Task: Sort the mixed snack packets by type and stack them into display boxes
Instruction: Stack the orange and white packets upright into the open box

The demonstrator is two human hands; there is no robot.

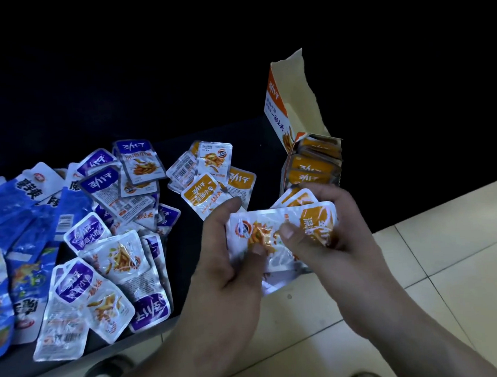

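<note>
Both hands hold a small stack of orange-labelled snack packets over the table's front edge. My left hand grips the stack's left end, thumb on top. My right hand grips the right end, thumb pressing the top packet. Just behind the hands stands an orange display box with its torn lid flap upright; several orange packets are stacked inside. More loose orange packets lie left of the box. Purple-labelled packets are scattered at centre left, and blue packets lie at the far left.
The packets lie on a dark table whose front edge runs diagonally from lower left to the box. Below it is a pale tiled floor. The background beyond the table is black. A dark rounded object shows at the bottom left.
</note>
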